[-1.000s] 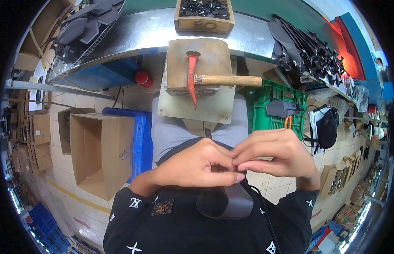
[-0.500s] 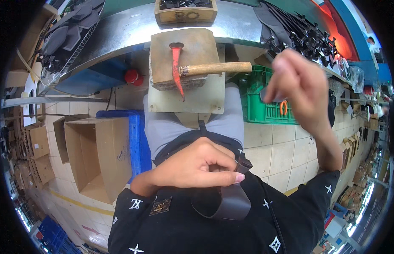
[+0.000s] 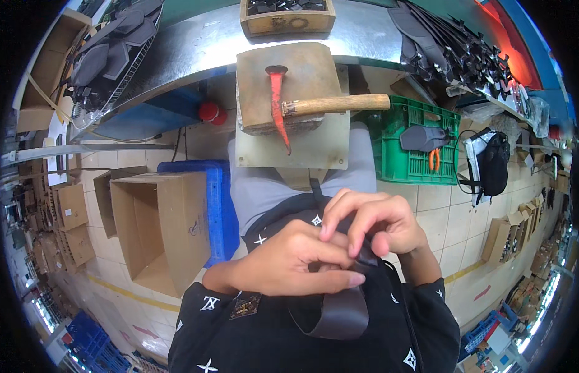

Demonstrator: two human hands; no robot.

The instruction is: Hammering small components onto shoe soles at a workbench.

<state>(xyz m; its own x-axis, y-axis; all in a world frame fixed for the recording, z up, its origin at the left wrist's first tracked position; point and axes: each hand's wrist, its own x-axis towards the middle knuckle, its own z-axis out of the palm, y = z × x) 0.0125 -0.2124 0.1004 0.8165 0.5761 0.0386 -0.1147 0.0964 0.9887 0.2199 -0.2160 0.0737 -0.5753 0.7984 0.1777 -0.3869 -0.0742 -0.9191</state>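
Note:
A dark brown leather-like strap (image 3: 342,316) hangs in a loop in front of my torso. My left hand (image 3: 299,258) is closed on it, thumb stretched along the strap's upper part. My right hand (image 3: 389,224) pinches the strap's end, its fingertips beside those of my left hand. The fingers hide most of that end. Beyond my lap, a hammer with a red head (image 3: 276,102) and wooden handle (image 3: 339,104) lies on a stone-like block (image 3: 314,68), the handle pointing right. The block rests on a pale board (image 3: 289,155) over my thighs.
A wooden box (image 3: 288,25) of small dark pieces stands on the metal bench (image 3: 196,40). Dark straps (image 3: 448,46) pile at its right. A green crate (image 3: 420,171) holds orange-handled scissors (image 3: 434,160). To the left are a cardboard box (image 3: 184,230) and a blue bin (image 3: 222,211).
My right hand has come down and inward from above the green crate to the strap's end at my left hand. My left hand keeps its hold. The view has shifted slightly.

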